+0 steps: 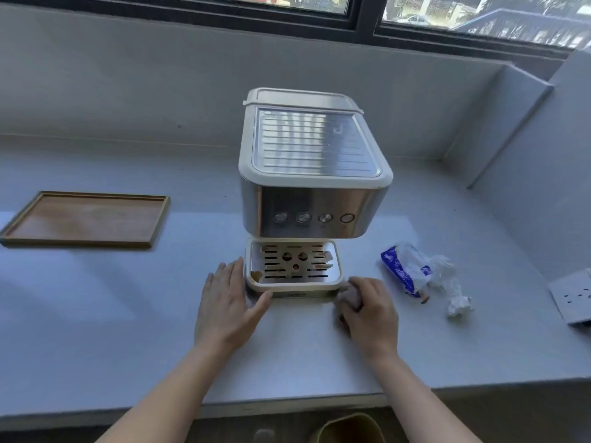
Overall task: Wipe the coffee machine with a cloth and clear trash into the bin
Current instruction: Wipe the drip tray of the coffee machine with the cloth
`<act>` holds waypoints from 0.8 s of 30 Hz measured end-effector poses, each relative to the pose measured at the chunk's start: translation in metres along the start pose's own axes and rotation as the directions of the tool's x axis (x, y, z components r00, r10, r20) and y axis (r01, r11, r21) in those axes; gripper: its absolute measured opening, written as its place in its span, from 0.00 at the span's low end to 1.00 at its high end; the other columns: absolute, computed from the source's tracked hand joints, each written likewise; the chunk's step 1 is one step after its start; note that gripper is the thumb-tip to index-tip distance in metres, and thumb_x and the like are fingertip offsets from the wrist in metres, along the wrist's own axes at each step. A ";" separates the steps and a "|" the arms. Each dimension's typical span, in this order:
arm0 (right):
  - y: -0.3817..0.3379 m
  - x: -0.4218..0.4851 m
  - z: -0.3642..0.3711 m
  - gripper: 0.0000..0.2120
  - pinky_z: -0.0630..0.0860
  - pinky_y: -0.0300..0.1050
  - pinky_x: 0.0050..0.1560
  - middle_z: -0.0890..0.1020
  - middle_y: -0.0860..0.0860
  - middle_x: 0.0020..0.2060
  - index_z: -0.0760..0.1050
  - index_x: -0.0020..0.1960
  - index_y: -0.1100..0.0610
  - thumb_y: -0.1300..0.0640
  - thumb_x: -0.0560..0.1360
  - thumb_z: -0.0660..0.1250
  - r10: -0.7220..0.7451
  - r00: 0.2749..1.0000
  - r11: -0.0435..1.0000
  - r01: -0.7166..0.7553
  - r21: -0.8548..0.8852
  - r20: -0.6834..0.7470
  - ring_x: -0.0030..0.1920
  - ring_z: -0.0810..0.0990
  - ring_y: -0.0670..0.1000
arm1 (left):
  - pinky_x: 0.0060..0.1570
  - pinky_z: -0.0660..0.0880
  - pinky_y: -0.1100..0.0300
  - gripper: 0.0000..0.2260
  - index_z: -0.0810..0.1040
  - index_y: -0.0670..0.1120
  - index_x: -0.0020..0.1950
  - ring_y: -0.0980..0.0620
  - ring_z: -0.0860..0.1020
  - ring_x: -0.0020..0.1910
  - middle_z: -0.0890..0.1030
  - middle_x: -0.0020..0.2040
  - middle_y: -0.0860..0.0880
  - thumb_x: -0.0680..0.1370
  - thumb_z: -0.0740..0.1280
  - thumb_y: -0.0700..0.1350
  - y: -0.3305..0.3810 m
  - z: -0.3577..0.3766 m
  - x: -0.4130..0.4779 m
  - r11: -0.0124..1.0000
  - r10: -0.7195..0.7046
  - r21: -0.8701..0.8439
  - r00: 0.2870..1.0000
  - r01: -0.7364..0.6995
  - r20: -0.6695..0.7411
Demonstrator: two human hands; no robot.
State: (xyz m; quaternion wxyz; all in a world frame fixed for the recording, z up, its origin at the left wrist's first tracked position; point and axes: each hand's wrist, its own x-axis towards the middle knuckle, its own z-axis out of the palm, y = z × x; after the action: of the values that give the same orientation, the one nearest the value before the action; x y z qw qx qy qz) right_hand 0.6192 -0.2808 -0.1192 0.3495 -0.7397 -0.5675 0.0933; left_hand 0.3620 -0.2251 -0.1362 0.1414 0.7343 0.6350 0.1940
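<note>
My right hand (371, 314) is curled round a small crumpled cloth (349, 295) and presses it against the near right corner of the drip tray (292, 285), at the foot of the coffee machine (315, 193). My left hand (228, 302) lies flat with straight fingers. Its fingers rest along the left side of the drip tray and the thumb reaches the near left corner, so it holds nothing and only steadies the base.

I judge that the step in hand is wiping the cream rim of the tray. To do it well, I would pull the cloth along the near edge from right to left with even pressure, and lift the left hand away only when the cloth arrives there. Brown marks show on the grate at its near left corner and at its right side. For these I would wrap the cloth over one fingertip. On the steel front I would wipe lightly around the buttons (313, 217), so as not to press one.

The near edge of the counter (128, 314) runs under my forearms, and the bin (351, 428) stands below it, only partly in view. The blue and white wrapper (403, 269) and the crumpled white paper (458, 303) lie right of the tray, near my right hand, with bare counter between. The wooden tray (86, 219) is well apart on the left.
</note>
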 end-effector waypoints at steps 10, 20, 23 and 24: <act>-0.029 0.054 0.013 0.07 0.71 0.32 0.49 0.80 0.40 0.49 0.77 0.52 0.48 0.57 0.75 0.68 -0.125 0.991 0.947 0.103 0.305 0.054 0.52 0.78 0.42 | 0.78 0.52 0.48 0.40 0.52 0.52 0.79 0.49 0.55 0.78 0.63 0.77 0.53 0.74 0.42 0.75 -0.003 0.008 0.001 0.997 0.021 0.080 0.999 -0.019 -0.028; -0.024 0.047 0.012 0.11 0.66 0.39 0.63 0.79 0.50 0.61 0.76 0.59 0.54 0.56 0.77 0.68 -0.286 0.950 0.958 0.283 0.037 0.124 0.70 0.71 0.52 | 0.78 0.47 0.49 0.39 0.49 0.50 0.80 0.48 0.52 0.79 0.60 0.78 0.53 0.76 0.41 0.73 -0.001 0.010 -0.001 0.993 0.025 0.119 1.000 -0.023 -0.018; -0.027 0.041 0.012 0.16 0.67 0.43 0.67 0.77 0.51 0.66 0.75 0.64 0.56 0.56 0.77 0.67 -0.268 0.955 0.963 0.268 0.012 0.127 0.73 0.68 0.52 | 0.78 0.48 0.49 0.39 0.48 0.50 0.80 0.48 0.52 0.79 0.60 0.78 0.52 0.76 0.41 0.73 -0.001 0.010 -0.001 0.991 0.023 0.133 1.000 -0.021 -0.013; -0.025 0.034 0.012 0.19 0.66 0.44 0.69 0.76 0.52 0.68 0.74 0.67 0.58 0.57 0.77 0.68 -0.289 0.949 0.956 0.292 -0.004 0.130 0.73 0.68 0.52 | 0.78 0.48 0.49 0.39 0.48 0.50 0.80 0.48 0.52 0.79 0.61 0.78 0.52 0.76 0.40 0.73 0.000 0.010 -0.001 0.991 0.023 0.135 1.000 -0.022 -0.012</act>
State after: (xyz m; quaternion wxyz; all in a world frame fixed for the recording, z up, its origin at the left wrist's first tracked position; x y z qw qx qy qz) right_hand 0.6049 -0.2421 -0.1036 0.3139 -0.6446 -0.6923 0.0815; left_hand 0.3659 -0.2256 -0.1450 0.0848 0.7479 0.6393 0.1573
